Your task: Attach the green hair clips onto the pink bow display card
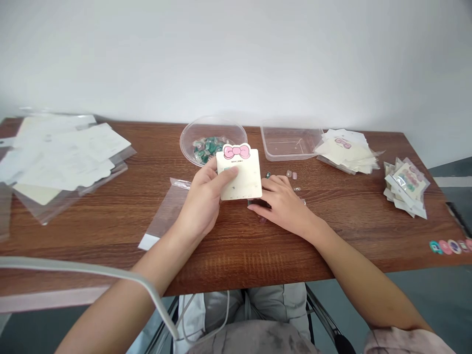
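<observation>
1. Pale wall (pixel 221 59) behind; in front of it, wood-grain bench (pixel 110 231) running full width.
2. Left hand (pixel 204 199): closed on cream card (pixel 241 177), thumb flat across the front, gripping from the left side, over mid-bench.
3. Card nearly square, so without a clear long axis; pink bow (pixel 236 152) along the far edge, slightly tilted.
4. Right hand (pixel 282 199): low at the bench, thumb and fingers curled, with a narrow gap toward the card; impossible to tell whether pinching anything.
5. Key relation: card just left of the right fingertips, lower right corner close by, contact uncertain. Loose press-on nails (pixel 289 173) mostly beyond and right of the right hand, far nearer to it than to the left; long axes too small to read.
6. Dark green nail (pixel 268 175) just past the right fingers, near the card's right edge.
7. Farther back, round plastic bowl (pixel 183 142) with green nails (pixel 208 150), beside rectangular clear tray (pixel 291 156).
8. To the right, bow-topped card stack (pixel 348 155) and bagged nail cards (pixel 405 189); to the left, white cards (pixel 70 152) and, by the left wrist, clear bag (pixel 164 211).
</observation>
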The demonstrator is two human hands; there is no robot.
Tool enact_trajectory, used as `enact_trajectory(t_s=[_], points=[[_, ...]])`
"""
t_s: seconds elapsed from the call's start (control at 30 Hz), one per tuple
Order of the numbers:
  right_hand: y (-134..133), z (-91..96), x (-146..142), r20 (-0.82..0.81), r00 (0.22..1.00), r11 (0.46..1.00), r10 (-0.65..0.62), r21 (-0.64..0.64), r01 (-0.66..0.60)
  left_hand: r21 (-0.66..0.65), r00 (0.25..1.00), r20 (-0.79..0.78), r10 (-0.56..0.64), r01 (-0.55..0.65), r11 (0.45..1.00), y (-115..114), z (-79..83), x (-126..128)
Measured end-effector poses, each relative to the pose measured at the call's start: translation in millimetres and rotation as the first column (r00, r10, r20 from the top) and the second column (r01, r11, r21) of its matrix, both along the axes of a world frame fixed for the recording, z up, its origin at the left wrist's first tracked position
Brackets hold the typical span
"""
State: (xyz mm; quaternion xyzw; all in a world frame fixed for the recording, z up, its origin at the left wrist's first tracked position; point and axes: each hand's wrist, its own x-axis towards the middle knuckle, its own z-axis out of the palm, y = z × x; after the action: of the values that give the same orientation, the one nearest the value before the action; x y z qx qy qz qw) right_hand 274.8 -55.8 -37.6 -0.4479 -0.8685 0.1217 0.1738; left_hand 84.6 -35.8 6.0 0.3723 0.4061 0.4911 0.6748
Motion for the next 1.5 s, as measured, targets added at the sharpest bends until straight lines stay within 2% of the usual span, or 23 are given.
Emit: enact_trajectory(t_s=[0.1, 0.23, 0.37, 0.5, 0.77, 0.9, 1.07, 1.27, 1.5], points=[[0.8, 1.6, 1.3, 0.020, 0.999, 1.000, 0.028, 0.010, -0.028, -0.010, 1.000, 0.010, -0.014, 0.014, 1.000, 0.2, -0.7, -0.5], [3.2, 5.6, 7.6, 0.012, 1.000, 0.994, 0.026, 0.105, -0.027, -0.031, 0.999, 0.031, -0.017, 0.018, 0.999, 0.0, 0.1, -0.2], [6.7, 11.3, 18.4, -0.090, 0.993, 0.971, -0.080, 0.217, 0.098, -0.057, 0.999, 0.044, -0.014, 0.016, 0.998, -0.6, 1.1, 0.5], [7.9, 16.9, 25.1, -0.270, 0.948, 0.923, -0.171, 0.293, 0.250, -0.071, 0.998, 0.055, -0.029, 0.032, 0.997, -1.2, 0.4, 1.1], [1.9, 25.8, 19.7, -0.490, 0.837, 0.900, -0.243, 0.208, 0.383, -0.108, 0.997, 0.058, -0.056, 0.062, 0.992, -3.9, -0.1, 2.9], [-2.6, 30.0, 15.4, -0.553, 0.817, 0.932, -0.165, 0.183, 0.312, -0.086, 0.994, 0.034, -0.105, 0.107, 0.990, -5.9, -2.9, 4.5], [-6.1, 25.1, 8.0, -0.474, 0.878, 0.966, -0.065, 0.191, 0.174, -0.025, 0.984, -0.061, -0.166, 0.164, 0.986, -9.5, -6.9, 6.4], [-7.2, 21.1, 2.2, -0.446, 0.894, 0.955, -0.044, 0.243, 0.168, 0.003, 0.966, -0.174, -0.192, 0.195, 0.981, -12.7, -5.5, 8.3], [-6.8, 21.3, 1.6, -0.449, 0.893, 0.949, -0.037, 0.265, 0.172, -0.020, 0.959, -0.181, -0.218, 0.218, 0.976, -14.4, -3.2, 8.9]])
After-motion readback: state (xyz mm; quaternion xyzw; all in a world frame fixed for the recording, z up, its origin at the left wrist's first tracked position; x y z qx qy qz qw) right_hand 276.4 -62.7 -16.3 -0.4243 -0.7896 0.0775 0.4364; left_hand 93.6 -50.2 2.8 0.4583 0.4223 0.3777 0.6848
